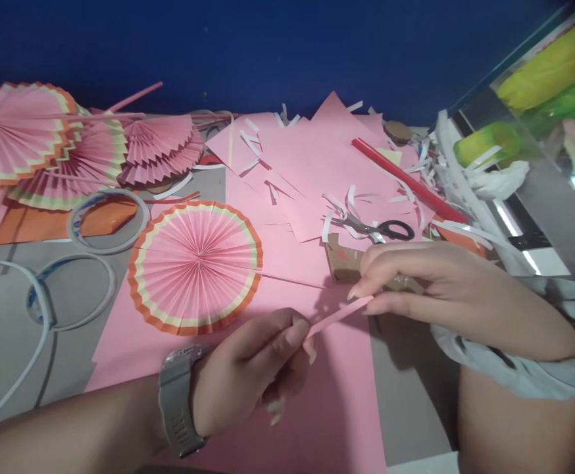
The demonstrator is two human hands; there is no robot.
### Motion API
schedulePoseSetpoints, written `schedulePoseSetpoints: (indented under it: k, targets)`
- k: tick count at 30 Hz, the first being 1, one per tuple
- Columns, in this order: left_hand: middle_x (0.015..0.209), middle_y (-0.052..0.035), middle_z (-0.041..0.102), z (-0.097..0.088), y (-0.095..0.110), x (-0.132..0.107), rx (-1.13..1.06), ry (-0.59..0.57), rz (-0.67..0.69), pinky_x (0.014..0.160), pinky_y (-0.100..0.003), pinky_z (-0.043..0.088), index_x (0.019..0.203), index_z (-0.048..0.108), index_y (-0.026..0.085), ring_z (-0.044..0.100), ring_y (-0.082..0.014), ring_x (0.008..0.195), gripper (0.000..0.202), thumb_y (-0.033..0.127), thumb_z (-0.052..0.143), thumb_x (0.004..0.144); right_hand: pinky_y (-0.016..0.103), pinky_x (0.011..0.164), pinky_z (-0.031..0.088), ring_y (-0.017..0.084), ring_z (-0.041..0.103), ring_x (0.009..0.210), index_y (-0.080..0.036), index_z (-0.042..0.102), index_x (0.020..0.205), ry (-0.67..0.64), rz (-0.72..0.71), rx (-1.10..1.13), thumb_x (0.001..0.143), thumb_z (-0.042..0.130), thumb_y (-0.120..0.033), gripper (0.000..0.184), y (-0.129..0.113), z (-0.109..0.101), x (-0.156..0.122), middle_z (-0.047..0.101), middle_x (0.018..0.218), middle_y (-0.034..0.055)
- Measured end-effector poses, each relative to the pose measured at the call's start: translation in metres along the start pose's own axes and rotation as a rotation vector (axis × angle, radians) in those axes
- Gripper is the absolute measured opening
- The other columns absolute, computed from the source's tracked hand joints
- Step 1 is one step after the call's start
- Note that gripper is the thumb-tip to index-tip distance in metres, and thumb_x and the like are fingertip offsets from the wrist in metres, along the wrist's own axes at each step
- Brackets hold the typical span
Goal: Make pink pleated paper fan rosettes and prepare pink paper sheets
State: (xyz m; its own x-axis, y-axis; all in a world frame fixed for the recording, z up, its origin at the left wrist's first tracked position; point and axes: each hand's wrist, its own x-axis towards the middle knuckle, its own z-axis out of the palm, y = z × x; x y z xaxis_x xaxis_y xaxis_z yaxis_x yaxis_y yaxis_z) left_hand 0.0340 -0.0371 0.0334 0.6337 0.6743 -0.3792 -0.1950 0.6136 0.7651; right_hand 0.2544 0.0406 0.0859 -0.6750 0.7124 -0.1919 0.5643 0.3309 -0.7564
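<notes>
A narrow pink paper strip (339, 317) is stretched between my two hands over pink paper sheets (317, 421). My left hand (262, 365), with a grey watch on its wrist, pinches the lower end between thumb and forefinger. At the upper end, my right hand (410, 280) grips the strip with thumb and fingertips. Left of them lies a round pleated paper fan (199, 266), pink with a cream and orange rim. A thin pink stick (292, 279) runs from the fan toward my right hand. Black-handled scissors (396, 230) rest just beyond my right hand.
More pleated fans (21, 138) are piled at the back left. Two tape rolls (73, 289) and a white cable (45, 309) lie at left. Behind the scissors are a red strip (406, 178) and white paper scraps. A clear-sided container (554, 191) stands at right.
</notes>
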Motion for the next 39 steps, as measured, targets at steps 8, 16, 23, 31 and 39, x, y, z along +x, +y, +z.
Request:
schedulePoseSetpoints:
  k: [8,16,23,31,39]
  targets:
    - [0.054,0.006,0.039,0.003,-0.008,-0.003,0.21,0.151,0.067,0.037,-0.017,0.023,0.088,0.054,0.017,0.031,-0.004,0.04,0.034,0.045,0.034,0.092,0.026,0.064,0.038,0.013,0.051,0.069,-0.02,0.057,0.078,0.077,0.059,0.023,0.084,0.055,-0.026,0.009,0.001,0.003,0.001,0.056,0.074,-0.0001]
    - [0.048,0.0082,0.036,0.001,-0.008,-0.002,0.18,0.152,-0.011,0.035,-0.014,0.023,0.078,0.05,0.018,0.028,-0.0028,0.035,0.034,0.046,0.036,0.092,0.026,0.066,0.041,0.014,0.055,0.071,-0.022,0.06,0.079,0.286,0.048,-0.07,0.088,0.049,-0.029,0.016,0.002,0.017,0.01,0.058,0.073,-0.0006]
    - [0.048,0.0085,0.037,-0.001,-0.006,-0.003,0.099,0.082,0.008,0.034,-0.014,0.023,0.078,0.048,0.019,0.026,-0.0022,0.034,0.03,0.041,0.035,0.093,0.028,0.067,0.044,0.014,0.053,0.073,-0.026,0.06,0.102,0.4,0.036,0.301,0.094,0.033,-0.037,0.03,0.009,0.026,0.015,0.052,0.074,-0.0001]
    - [0.05,0.0082,0.038,0.0,-0.009,-0.006,0.062,0.033,0.023,0.034,-0.013,0.023,0.078,0.049,0.018,0.029,-0.0013,0.034,0.029,0.04,0.037,0.093,0.025,0.068,0.043,0.011,0.053,0.074,-0.018,0.061,0.088,-0.153,-0.188,0.481,0.075,0.067,-0.024,0.016,0.008,0.032,0.023,0.057,0.082,0.0005]
    - [0.046,0.0084,0.037,0.0,-0.01,-0.005,0.117,-0.007,0.016,0.036,-0.014,0.025,0.075,0.049,0.017,0.031,-0.0017,0.034,0.032,0.04,0.036,0.093,0.026,0.07,0.042,0.01,0.053,0.074,-0.017,0.059,0.082,-0.058,-0.307,0.444,0.076,0.063,-0.011,0.009,0.008,0.032,0.021,0.057,0.077,-0.0001]
